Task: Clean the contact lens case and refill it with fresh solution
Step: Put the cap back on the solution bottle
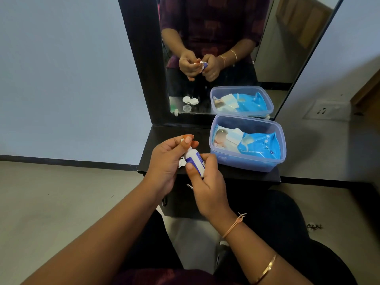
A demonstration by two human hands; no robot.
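From the head view, I see my right hand (207,179) wrapped around the solution bottle (195,161) above the dark surface (246,175). My left hand (170,161) pinches its top. The lens case shows only as a mirror reflection (190,100).

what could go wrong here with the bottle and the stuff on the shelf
1. Both hands work the small bottle in the air over the shelf edge: right hand on the body, left hand fingers at the top. A slip could drop it to the floor.
2. The lens case shows only in the mirror, hidden behind the hands, so a lowering hand might knock it.
3. Squeezing while opening may squirt solution.
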